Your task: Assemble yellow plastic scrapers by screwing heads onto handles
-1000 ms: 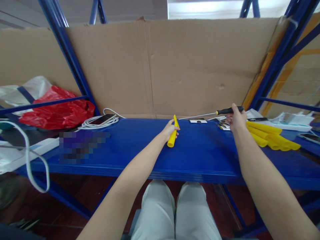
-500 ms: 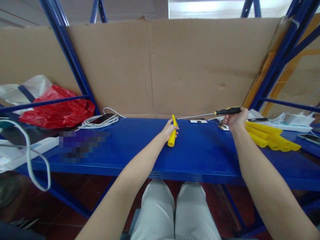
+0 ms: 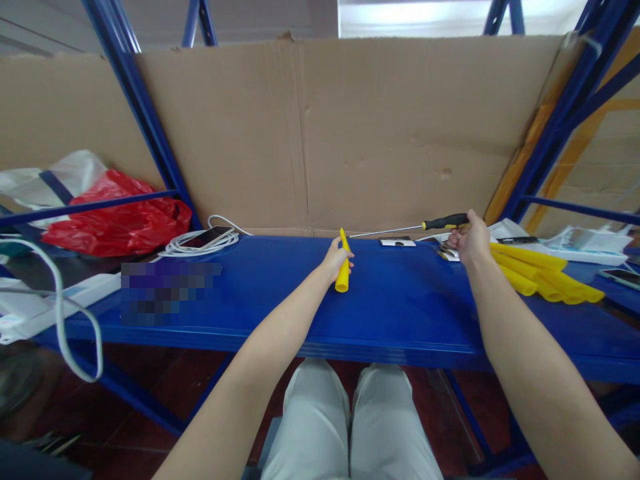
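My left hand [image 3: 336, 261] is closed around a yellow tapered tube [image 3: 343, 272], held tilted above the middle of the table, its wide end toward me. My right hand [image 3: 473, 239] grips the black and yellow handle of a long screwdriver [image 3: 445, 222]. The thin metal shaft points left, and its tip is at the far side of the yellow tube near my left fingers. Whether the tip touches the tube I cannot tell. Several more yellow tubes [image 3: 550, 275] lie in a pile beside my right wrist.
The blue table [image 3: 280, 300] backs onto a cardboard sheet [image 3: 375, 133] between blue posts. On the left are a red plastic bag [image 3: 123, 217], a coiled white cable [image 3: 200, 245] and a white power strip [image 3: 95, 293]. A small flat card [image 3: 397, 242] lies at the back; a phone [image 3: 620, 276] is far right.
My right hand and the screwdriver have shifted slightly left. The yellow tube in my left hand stands a little straighter, with its narrow top moved slightly left.
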`<state>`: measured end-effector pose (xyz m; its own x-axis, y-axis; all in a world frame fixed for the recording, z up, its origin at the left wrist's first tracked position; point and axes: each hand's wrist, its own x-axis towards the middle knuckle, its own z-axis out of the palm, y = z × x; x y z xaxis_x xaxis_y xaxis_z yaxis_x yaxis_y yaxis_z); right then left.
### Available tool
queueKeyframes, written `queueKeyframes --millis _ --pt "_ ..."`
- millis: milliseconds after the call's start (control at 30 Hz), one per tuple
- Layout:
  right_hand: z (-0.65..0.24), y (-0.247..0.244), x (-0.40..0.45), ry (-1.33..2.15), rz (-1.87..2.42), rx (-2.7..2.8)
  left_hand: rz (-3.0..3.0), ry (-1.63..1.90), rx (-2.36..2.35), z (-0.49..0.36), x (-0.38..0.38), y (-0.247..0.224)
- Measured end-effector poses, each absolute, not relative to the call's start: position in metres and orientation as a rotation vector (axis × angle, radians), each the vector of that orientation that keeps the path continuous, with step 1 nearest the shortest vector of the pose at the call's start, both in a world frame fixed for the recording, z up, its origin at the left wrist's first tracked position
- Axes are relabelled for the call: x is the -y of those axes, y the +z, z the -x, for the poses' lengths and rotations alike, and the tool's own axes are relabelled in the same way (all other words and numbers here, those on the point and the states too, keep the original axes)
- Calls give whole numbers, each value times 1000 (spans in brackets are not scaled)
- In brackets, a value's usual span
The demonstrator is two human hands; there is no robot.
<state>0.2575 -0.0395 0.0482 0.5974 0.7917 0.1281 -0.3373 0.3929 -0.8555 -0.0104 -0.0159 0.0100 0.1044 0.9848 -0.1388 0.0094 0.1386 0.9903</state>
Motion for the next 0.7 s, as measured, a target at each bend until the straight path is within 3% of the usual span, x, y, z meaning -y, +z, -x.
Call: queueKeyframes --millis 400,700 --pt "-269 50 44 1074 914 549 -1108 1093 -1244 11 15 10" --pt "-265 53 46 1017 849 678 -1096 1110 -1240 11 15 10"
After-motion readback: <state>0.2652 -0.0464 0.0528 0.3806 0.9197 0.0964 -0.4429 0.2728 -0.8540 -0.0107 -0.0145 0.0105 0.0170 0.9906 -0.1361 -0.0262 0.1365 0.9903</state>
